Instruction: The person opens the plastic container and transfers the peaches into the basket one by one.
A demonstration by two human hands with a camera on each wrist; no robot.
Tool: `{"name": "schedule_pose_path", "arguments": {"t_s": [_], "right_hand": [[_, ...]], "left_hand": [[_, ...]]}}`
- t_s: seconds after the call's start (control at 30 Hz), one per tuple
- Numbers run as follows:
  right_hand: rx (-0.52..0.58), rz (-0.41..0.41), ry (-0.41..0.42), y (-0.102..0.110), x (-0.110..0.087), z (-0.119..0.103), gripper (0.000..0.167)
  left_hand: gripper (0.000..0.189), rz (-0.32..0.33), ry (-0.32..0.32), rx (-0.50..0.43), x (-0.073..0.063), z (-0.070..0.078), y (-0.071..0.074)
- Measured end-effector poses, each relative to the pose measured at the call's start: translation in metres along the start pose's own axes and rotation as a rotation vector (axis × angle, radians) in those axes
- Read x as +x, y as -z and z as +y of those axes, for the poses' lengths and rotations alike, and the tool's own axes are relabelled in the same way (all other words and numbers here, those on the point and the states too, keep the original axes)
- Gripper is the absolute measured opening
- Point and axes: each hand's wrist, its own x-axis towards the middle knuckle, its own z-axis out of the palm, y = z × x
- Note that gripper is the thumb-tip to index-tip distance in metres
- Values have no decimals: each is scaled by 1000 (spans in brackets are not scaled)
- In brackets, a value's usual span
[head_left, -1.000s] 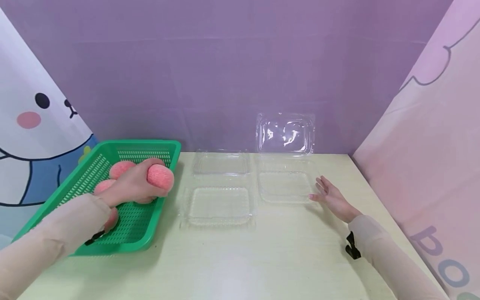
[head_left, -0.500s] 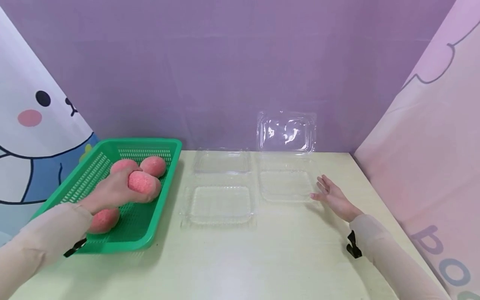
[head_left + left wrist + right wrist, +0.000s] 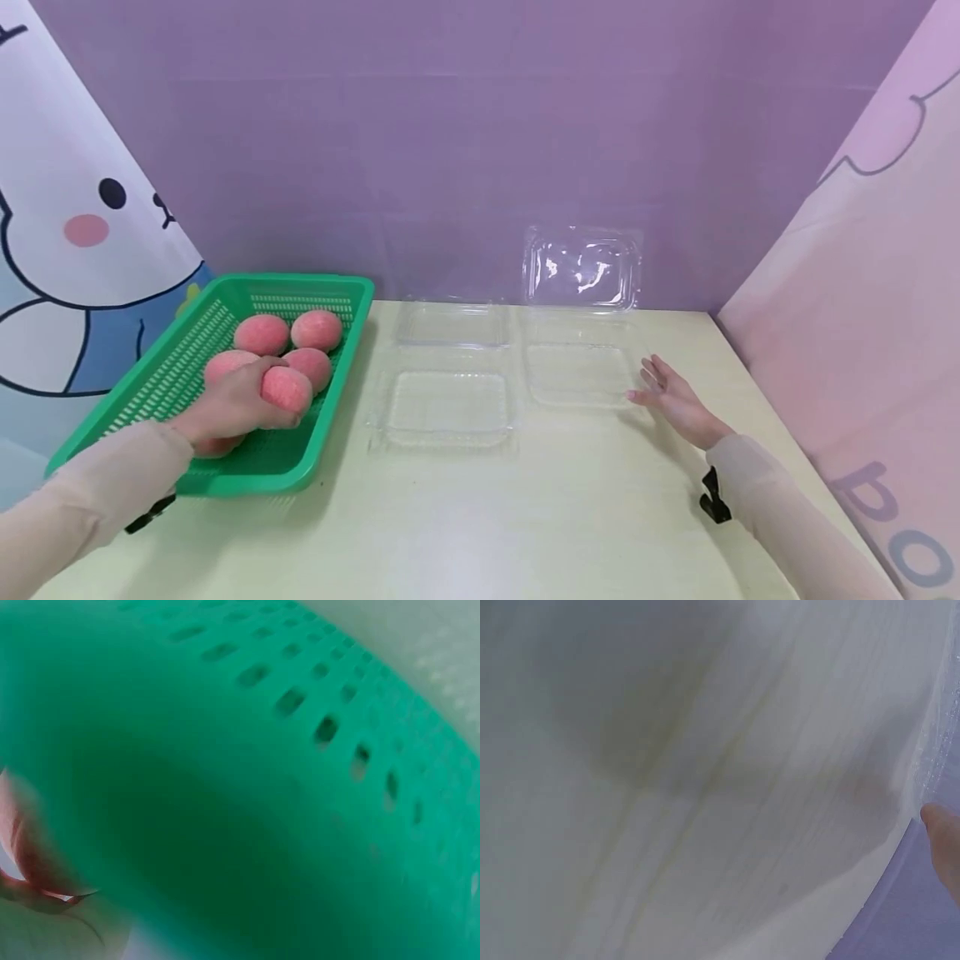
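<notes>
In the head view my left hand (image 3: 240, 400) grips a pink fuzzy peach (image 3: 287, 389) inside the green plastic basket (image 3: 318, 450), thumb and fingers around its sides. Several more peaches lie close by, among them one at the back left (image 3: 262, 335) and one at the back right (image 3: 317, 331). The left wrist view is mostly the basket's perforated wall (image 3: 247, 742), with part of a peach (image 3: 45, 855) at lower left. My right hand (image 3: 678, 404) is held with fingers extended beside an open clear clamshell box (image 3: 581, 375); one fingertip (image 3: 943, 847) shows in the right wrist view.
Another clear clamshell box (image 3: 450, 408) stands open between the basket and the first box. The right box's lid (image 3: 581, 271) stands up against the purple backdrop (image 3: 465, 150). Printed cloth walls flank the pale table (image 3: 480, 525).
My left hand, gripping a peach, has moved from the basket's back right toward its front, uncovering the peach at the back right. My right hand stays put. The head view has shifted slightly.
</notes>
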Motion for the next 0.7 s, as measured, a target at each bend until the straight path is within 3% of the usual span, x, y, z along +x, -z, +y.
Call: {"name": "schedule_pose_path", "arguments": {"t_s": [0.07, 0.27, 0.53, 0.7], "right_hand": [[1, 0, 1, 1, 0, 0, 98], [3, -4, 5, 1, 1, -1, 96], [10, -5, 8, 1, 0, 1, 98], [3, -3, 11, 1, -1, 1, 98]], "left_hand": [[48, -18, -2, -38, 2, -4, -5], [32, -40, 34, 6, 7, -19, -14], [40, -35, -34, 132, 6, -27, -23], [40, -66, -40, 129, 4, -27, -25]]}}
